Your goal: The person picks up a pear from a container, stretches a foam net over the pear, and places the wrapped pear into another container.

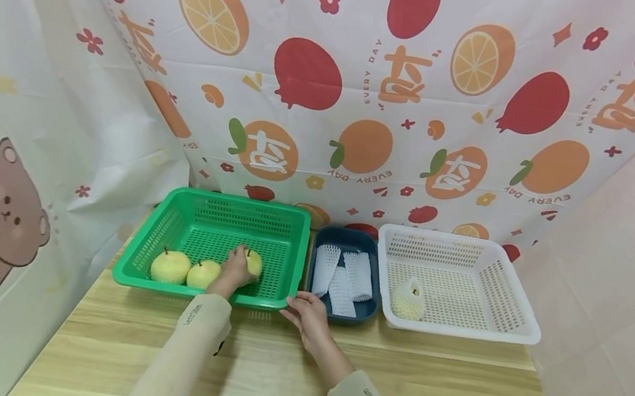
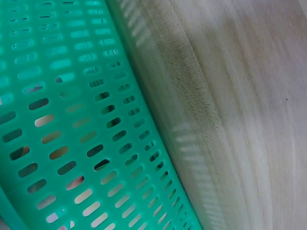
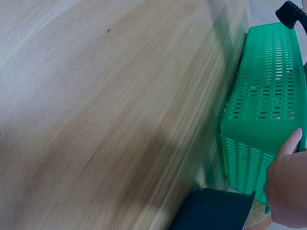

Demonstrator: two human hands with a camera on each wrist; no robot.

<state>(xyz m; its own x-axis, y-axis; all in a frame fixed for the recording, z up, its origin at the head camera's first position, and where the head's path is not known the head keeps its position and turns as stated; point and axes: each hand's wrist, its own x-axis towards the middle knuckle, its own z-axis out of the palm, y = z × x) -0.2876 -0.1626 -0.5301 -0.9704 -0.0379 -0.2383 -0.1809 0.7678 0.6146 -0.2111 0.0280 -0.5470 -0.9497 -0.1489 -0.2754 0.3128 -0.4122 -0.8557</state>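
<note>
My left hand reaches over the front wall of the green basket and grips a yellow pear near its right end. Two more pears lie to its left, the middle pear and the leftmost pear. In the left wrist view, the perforated basket wall hides most of that hand. My right hand holds the basket's front right corner, thumb low and fingers at the rim. The right wrist view shows the same hand at that corner.
Beside the green basket is a dark blue tray with white foam net sleeves. Further right, a white basket contains a pear in a foam net. All stand on a wooden table against a printed curtain.
</note>
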